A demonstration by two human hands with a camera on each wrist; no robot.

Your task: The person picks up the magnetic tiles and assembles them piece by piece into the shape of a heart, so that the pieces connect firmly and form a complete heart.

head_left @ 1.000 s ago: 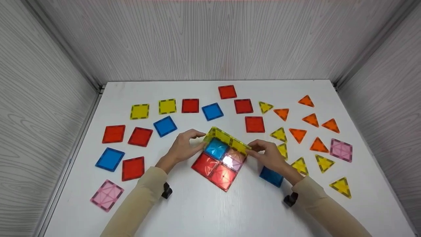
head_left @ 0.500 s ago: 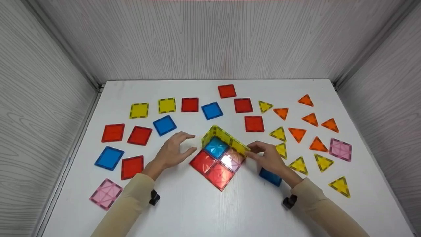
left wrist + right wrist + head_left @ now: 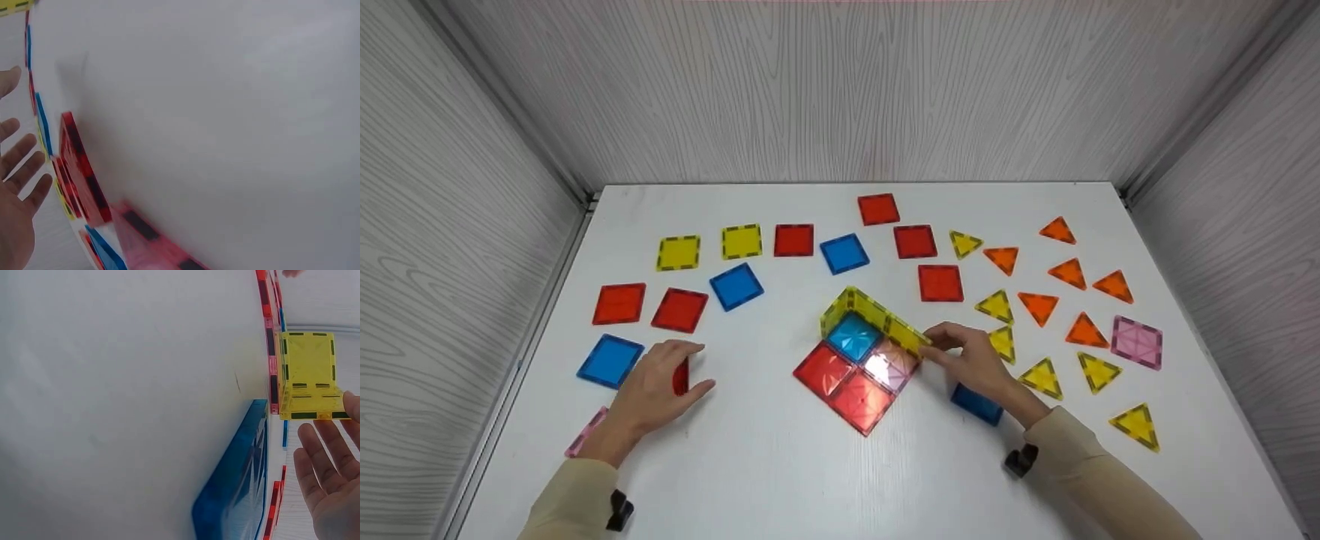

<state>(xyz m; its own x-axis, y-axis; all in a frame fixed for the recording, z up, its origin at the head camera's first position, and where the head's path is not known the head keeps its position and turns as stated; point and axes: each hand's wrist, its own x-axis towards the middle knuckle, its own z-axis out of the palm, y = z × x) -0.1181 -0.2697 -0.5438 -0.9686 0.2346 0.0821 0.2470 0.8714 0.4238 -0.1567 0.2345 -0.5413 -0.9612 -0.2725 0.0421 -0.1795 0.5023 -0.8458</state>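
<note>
Square magnetic tiles form a flat base of two red tiles (image 3: 862,403), a blue tile (image 3: 853,337) and a pink tile (image 3: 894,365). Yellow square tiles stand upright along its two far sides. At the right end of this wall, my right hand (image 3: 976,361) pinches a yellow tile (image 3: 906,334) between thumb and fingers; the right wrist view shows the thumb on its edge (image 3: 314,404). My left hand (image 3: 649,390), fingers apart, hovers over a loose red tile (image 3: 681,377), mostly hidden beneath it. In the left wrist view that red tile (image 3: 81,169) lies apart from the fingers.
Loose red, blue and yellow squares (image 3: 679,253) lie at the left and back. Yellow and orange triangles (image 3: 1039,307) and a pink square (image 3: 1137,342) spread across the right. A blue square (image 3: 976,403) sits below my right hand; another pink square (image 3: 586,435) is partly behind my left wrist.
My left hand has let go of the yellow wall and moved left and nearer, over a loose red tile. The right hand has stayed at the wall's right end.
</note>
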